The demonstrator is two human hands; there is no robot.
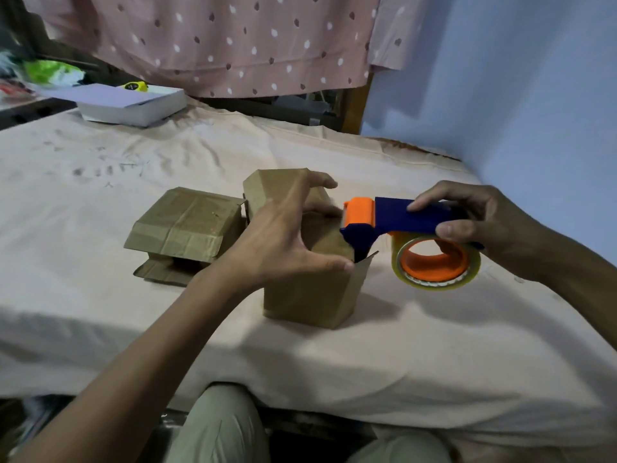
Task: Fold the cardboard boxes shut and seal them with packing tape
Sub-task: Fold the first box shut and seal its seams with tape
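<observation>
Left hand [283,228]: spread wide over the top flaps of the near cardboard box [310,289], fingers fairly straight, pressing them down; thumb at the front edge.
Right hand [484,228]: curled round the blue handle of the tape dispenser [394,222], whose orange roller sits at the flap seam.
Box handling: light, thin, dents easily; probably best steadied from the top.
Second box [187,225]: just left, on the bed [367,345], flaps loosely closed.
</observation>
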